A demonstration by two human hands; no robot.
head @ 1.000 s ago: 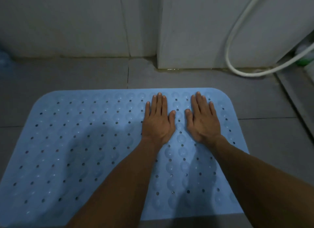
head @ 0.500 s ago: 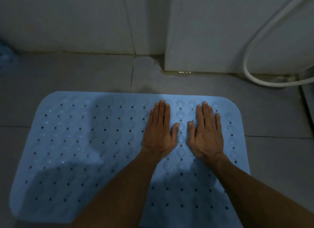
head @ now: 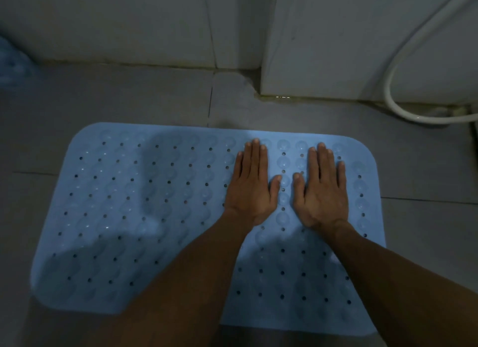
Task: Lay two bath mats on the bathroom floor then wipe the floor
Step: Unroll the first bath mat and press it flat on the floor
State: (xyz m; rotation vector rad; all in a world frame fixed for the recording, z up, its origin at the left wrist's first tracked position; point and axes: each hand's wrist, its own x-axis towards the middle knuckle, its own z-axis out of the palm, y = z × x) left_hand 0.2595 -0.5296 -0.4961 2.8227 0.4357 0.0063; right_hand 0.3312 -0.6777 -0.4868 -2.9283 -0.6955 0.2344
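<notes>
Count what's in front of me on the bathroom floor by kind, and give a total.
Light blue perforated rubber bath mat: 1
White flexible hose: 1
Bare hands, left hand and right hand, flat on the mat: 2
Total: 4

A pale tiled wall (head: 129, 23) runs along the far side, with a dark vertical joint in it. To the right stands a white upright panel (head: 323, 41), its foot showing a thin wet glint, and a white hose (head: 393, 103) curves down in front of it and bends off to the right. At the far left edge lies a blurred bluish shape (head: 11, 62), too dim to identify.
</notes>
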